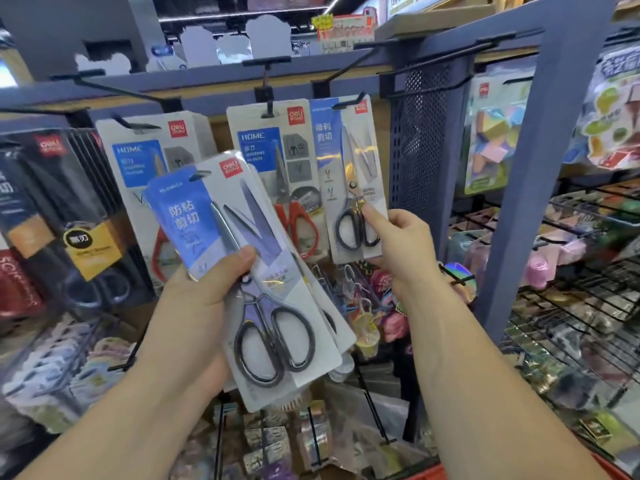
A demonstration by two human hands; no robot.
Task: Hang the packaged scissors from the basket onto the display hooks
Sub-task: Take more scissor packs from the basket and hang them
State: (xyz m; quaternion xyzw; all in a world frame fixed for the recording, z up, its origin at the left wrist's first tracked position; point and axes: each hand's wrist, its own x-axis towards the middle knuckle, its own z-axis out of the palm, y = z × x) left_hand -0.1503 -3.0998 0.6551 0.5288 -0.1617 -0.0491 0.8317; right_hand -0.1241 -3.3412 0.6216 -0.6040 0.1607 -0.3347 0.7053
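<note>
My left hand grips a small stack of packaged scissors, blue-and-white cards with black-handled scissors, tilted in front of the display. My right hand pinches the lower edge of another black-handled scissors pack, whose top sits at a black display hook. Left of it a pack of red-handled scissors hangs on the middle hook. A further red-handled pack hangs at the left, partly hidden by my stack. The basket shows only as a red corner at the bottom.
Black scissor boxes fill the left. A blue shelf post and perforated panel stand to the right, with wire racks of small goods beyond. Bare hooks jut out above. Keychains and trinkets hang below the scissors.
</note>
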